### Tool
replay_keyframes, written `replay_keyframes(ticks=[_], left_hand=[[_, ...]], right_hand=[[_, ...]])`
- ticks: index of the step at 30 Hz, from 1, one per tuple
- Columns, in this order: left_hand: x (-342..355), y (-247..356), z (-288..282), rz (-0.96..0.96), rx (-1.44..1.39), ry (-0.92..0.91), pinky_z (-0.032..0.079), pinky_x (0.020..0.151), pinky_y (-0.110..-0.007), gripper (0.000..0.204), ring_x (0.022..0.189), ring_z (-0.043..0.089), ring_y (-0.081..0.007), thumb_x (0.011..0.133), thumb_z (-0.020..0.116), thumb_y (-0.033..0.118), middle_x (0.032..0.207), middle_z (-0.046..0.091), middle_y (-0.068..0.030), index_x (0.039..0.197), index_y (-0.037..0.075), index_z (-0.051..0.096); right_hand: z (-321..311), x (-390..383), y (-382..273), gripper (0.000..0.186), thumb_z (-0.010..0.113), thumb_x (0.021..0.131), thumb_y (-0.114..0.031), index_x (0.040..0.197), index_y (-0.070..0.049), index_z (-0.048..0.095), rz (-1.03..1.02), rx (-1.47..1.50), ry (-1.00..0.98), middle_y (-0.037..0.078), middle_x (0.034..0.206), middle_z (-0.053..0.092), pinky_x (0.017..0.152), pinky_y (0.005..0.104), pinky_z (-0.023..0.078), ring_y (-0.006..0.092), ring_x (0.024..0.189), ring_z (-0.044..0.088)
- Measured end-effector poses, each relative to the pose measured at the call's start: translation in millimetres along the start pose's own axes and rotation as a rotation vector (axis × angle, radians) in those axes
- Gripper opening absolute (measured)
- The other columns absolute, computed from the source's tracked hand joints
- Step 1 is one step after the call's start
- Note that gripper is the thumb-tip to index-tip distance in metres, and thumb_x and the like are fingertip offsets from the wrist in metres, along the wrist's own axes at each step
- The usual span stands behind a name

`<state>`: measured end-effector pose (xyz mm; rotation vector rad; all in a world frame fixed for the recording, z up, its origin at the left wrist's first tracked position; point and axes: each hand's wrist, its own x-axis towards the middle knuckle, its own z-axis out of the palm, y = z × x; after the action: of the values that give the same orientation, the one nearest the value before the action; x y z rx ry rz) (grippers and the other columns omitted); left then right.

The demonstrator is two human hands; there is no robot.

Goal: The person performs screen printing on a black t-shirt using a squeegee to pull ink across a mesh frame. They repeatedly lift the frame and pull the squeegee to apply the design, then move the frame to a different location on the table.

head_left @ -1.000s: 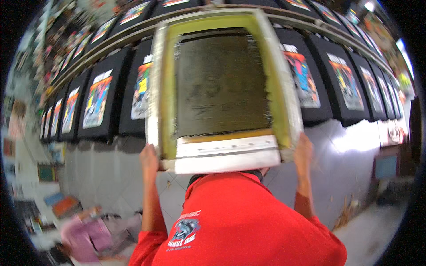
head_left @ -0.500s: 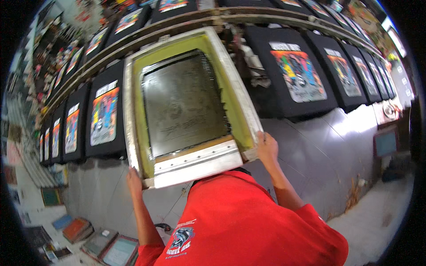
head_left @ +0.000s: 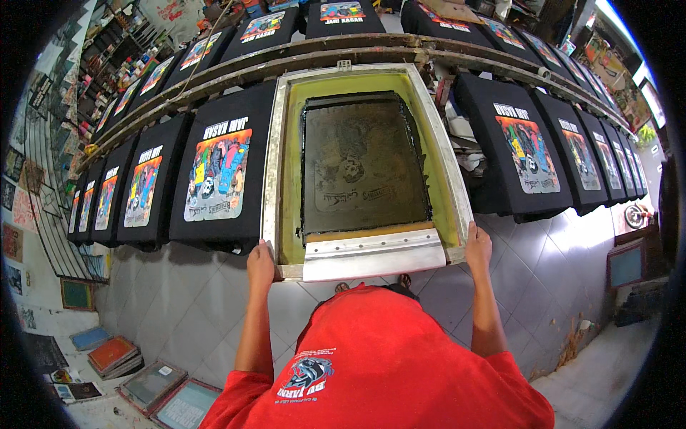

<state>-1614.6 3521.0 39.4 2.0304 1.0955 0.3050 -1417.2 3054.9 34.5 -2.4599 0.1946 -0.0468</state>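
I hold a screen printing frame (head_left: pixel 459 191) by the two sides of its near end, one hand at each corner. My left hand (head_left: pixel 261 263) is closed on the left near corner; my right hand (head_left: pixel 478 247) grips the right one. Yellow-green mesh surrounds a dark ink-coated area (head_left: pixel 364 164) where a faint picture shows. Across the frame's near end lies a wide squeegee (head_left: pixel 371 256) with a metal holder, untouched by my hands. The frame's far end reaches the long rail. Whatever lies beneath the frame is hidden.
Black T-shirts with colourful prints lie on boards in rows to the left (head_left: pixel 218 164) and right (head_left: pixel 529 150). Long rails (head_left: pixel 236 70) run behind, with more printed shirts beyond. Other screens (head_left: pixel 189 404) rest at the lower left; one stands at right (head_left: pixel 626 266). Tiled floor lies below.
The frame was tilted and now sits straighter, its far end lined up at the rail. My view has shifted, so the shirts appear further right. Both hands keep their grip.
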Motion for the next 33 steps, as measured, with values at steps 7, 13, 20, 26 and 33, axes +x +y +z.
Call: replay_keyframes(ticks=[7, 13, 20, 26, 33], left_hand=[[15.6, 3.6, 6.1, 0.009, 0.012, 0.01, 0.044, 0.08, -0.049, 0.056, 0.09, 0.059, -0.0474, 0.099, 0.04, 0.042, 0.091, 0.064, -0.0316, 0.087, -0.008, 0.061], [25.7, -10.9, 11.9, 0.025, 0.036, -0.032, 0.044, 0.082, -0.051, 0.059, 0.094, 0.059, -0.0501, 0.098, 0.04, 0.044, 0.094, 0.062, -0.0355, 0.09, -0.011, 0.062], [23.4, -9.0, 13.5, 0.034, 0.062, -0.031, 0.044, 0.083, -0.051, 0.059, 0.095, 0.058, -0.0506, 0.098, 0.04, 0.044, 0.095, 0.062, -0.0352, 0.092, -0.01, 0.061], [32.5, -15.3, 20.3, 0.019, 0.065, -0.068, 0.044, 0.081, -0.051, 0.058, 0.092, 0.059, -0.0496, 0.098, 0.041, 0.044, 0.094, 0.063, -0.0338, 0.09, -0.009, 0.062], [32.4, -32.1, 37.4, 0.001, -0.031, -0.019, 0.044, 0.086, -0.042, 0.059, 0.095, 0.061, -0.0394, 0.101, 0.038, 0.043, 0.101, 0.066, -0.0266, 0.103, -0.011, 0.062]], right_hand=[[7.9, 2.2, -5.8, 0.05, 0.043, 0.099, -0.04, 0.098, 0.005, 0.067, 0.061, -0.032, 0.029, 0.03, 0.096, 0.065, 0.081, 0.0509, 0.046, 0.0478, 0.093, 0.06], [18.4, 2.0, 11.8, 0.052, 0.041, 0.1, -0.04, 0.1, 0.004, 0.067, 0.095, 0.007, 0.022, 0.03, 0.102, 0.064, 0.086, 0.05, 0.045, 0.0467, 0.099, 0.059], [23.1, 6.2, 20.7, 0.052, 0.039, 0.1, -0.042, 0.102, 0.003, 0.067, 0.052, -0.016, 0.049, 0.027, 0.097, 0.066, 0.082, 0.0483, 0.046, 0.044, 0.093, 0.063], [12.8, -5.5, 2.0, 0.053, 0.044, 0.099, -0.042, 0.097, 0.006, 0.066, 0.125, 0.107, 0.058, 0.03, 0.097, 0.064, 0.085, 0.0465, 0.047, 0.0459, 0.097, 0.061], [33.3, 6.9, 12.1, 0.054, 0.046, 0.096, -0.046, 0.088, 0.004, 0.064, 0.164, 0.041, 0.043, 0.029, 0.089, 0.063, 0.077, 0.0484, 0.046, 0.0462, 0.09, 0.06]])
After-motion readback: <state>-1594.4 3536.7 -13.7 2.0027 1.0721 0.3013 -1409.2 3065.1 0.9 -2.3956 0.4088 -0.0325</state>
